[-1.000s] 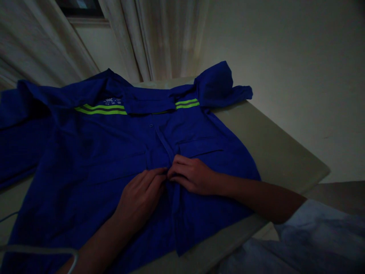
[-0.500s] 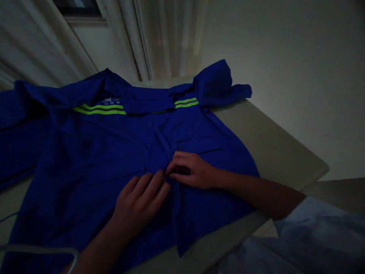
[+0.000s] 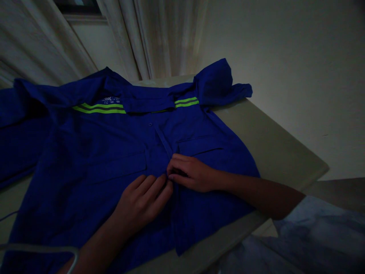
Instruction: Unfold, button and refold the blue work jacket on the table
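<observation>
A blue work shirt (image 3: 94, 152) with bright green stripes across the chest lies spread, front up, on a pale table (image 3: 273, 148). Both my hands meet at its front placket, about mid-chest. My left hand (image 3: 141, 203) lies on the cloth with its fingers together, the tips pressing the placket edge. My right hand (image 3: 189, 173) is curled, its fingers and thumb pinching the placket fabric just right of the left fingertips. What sits between the right fingers is hidden in the dim light.
The table's right edge and corner (image 3: 322, 167) fall off to a darker floor. Pale curtains (image 3: 159, 38) and a wall stand behind the table. A thin white cord (image 3: 42, 250) loops at the lower left. My light blue trouser leg (image 3: 313, 243) shows at the lower right.
My left hand slid back a little from the placket and then closed in again. My right hand stays pinched on the placket, shifting only slightly. The shirt has not moved.
</observation>
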Demonstrator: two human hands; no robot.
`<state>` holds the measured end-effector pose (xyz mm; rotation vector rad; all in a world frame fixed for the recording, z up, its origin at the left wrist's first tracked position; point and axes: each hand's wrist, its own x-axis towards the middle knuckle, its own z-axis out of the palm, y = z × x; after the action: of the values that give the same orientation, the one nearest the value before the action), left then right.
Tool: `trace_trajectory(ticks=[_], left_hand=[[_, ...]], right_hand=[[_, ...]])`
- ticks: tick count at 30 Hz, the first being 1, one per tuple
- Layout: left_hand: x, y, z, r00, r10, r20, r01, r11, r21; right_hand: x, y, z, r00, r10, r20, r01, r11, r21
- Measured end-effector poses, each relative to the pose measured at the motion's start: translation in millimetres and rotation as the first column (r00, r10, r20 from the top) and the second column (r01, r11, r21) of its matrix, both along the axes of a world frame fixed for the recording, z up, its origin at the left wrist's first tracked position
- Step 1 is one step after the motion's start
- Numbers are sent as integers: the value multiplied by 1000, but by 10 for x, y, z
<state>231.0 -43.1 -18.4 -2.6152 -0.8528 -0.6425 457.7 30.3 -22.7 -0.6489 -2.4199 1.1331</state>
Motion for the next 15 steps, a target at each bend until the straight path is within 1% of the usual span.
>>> trace_trajectory(ticks=[3,5,7,10,12,15], left_hand=[[9,4,-16,999,0,-34,0,1000,-13],[21,-11,-30,997,29,-74,-28,1000,11],[37,-31,-37,993,64,-101,-60,997,47],[52,-48,-26,991,88,-96,-81,994,79],[51,-47,-14,993,87,-81,-81,994,78],[33,-38,-3,995,85,-59,-81,994,80]], right_hand=[[-9,-31,-12,997,1,80,-4,999,41],[-21,-41,-13,996,-20,82,17,999,39],[-35,-42,-10,998,-48,45,47,999,15],[-46,-30,-1,997,-78,-12,78,997,-19],[-42,-17,4,997,-68,-45,67,997,-24],[-23,1,9,995,-16,-96,14,1000,-14]])
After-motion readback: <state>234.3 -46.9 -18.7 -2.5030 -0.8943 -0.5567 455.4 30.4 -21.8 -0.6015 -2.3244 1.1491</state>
